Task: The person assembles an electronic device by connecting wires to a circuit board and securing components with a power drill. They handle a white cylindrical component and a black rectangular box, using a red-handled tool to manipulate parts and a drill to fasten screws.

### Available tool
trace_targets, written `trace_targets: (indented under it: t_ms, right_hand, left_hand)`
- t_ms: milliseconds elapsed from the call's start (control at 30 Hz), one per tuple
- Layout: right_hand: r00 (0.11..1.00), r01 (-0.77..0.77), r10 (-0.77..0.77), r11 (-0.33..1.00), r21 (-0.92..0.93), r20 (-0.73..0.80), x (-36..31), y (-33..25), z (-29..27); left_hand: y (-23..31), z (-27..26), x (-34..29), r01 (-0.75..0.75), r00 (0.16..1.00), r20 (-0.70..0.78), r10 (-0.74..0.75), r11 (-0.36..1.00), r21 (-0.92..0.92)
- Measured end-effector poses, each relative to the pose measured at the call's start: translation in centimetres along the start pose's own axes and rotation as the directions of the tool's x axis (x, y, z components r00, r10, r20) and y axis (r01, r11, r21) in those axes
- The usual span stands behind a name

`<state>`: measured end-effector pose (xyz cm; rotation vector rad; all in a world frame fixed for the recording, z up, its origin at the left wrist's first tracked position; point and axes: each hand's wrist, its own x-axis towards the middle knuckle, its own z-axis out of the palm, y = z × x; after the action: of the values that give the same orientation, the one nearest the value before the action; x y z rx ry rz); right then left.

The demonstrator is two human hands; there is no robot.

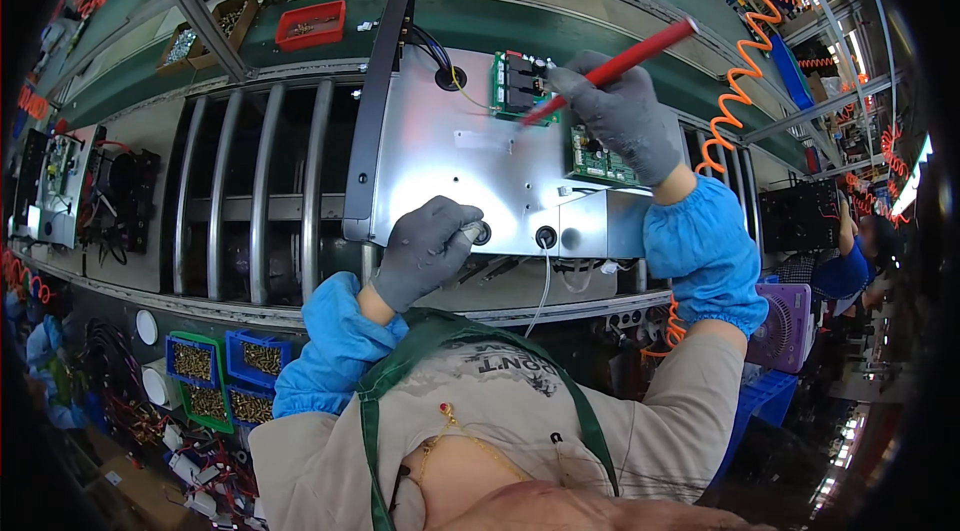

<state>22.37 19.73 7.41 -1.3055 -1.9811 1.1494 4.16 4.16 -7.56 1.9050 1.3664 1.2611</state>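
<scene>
A metal chassis plate (420, 171) with a dark upright side panel (378, 121) lies in front of me on the roller conveyor. My right hand (622, 116), gloved in grey, is closed round a long red pen-shaped tool (640, 53). The tool slants down to the left, and its blurred lower end hovers over the plate beside a green circuit board (518, 89). A second green board (598, 159) sits below that hand. My left hand (428, 241), also gloved, is closed at the plate's near edge by a black grommet (482, 232); what its fingers grip is hidden.
Another grommet (545, 236) has a white cable through it. Metal rollers (265, 191) run left of the plate. A red tray (310, 24) stands behind. Blue bins (262, 356) of brass parts are near left. An orange coiled hose (735, 91) hangs at right, above a purple fan (785, 326).
</scene>
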Motion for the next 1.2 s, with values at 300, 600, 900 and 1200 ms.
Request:
trace_targets:
  t_ms: [300,600,900,1200]
  right_hand:
    - [0.995,0.093,-0.089,0.984,-0.149,0.033,0.9,0.3,0.3]
    - [1.000,-0.005,0.007,0.986,-0.167,0.010,0.4,1.2,0.0]
    - [0.990,-0.139,0.139,0.990,0.021,0.011,0.8,0.3,1.9]
    - [0.976,0.067,0.004,0.946,0.316,-0.217,-1.3,4.2,-5.9]
  left_hand:
    - [-0.2,-0.2,0.0,-0.049,0.998,-0.039,0.048,0.999,-0.013]
    - [0.0,-0.1,-0.1,-0.061,0.997,-0.057,0.058,0.997,-0.048]
    - [-0.2,-0.4,0.1,0.001,1.000,-0.009,-0.001,1.000,-0.016]
    - [-0.5,-2.2,-5.5,-0.004,1.000,0.026,0.014,0.936,-0.353]
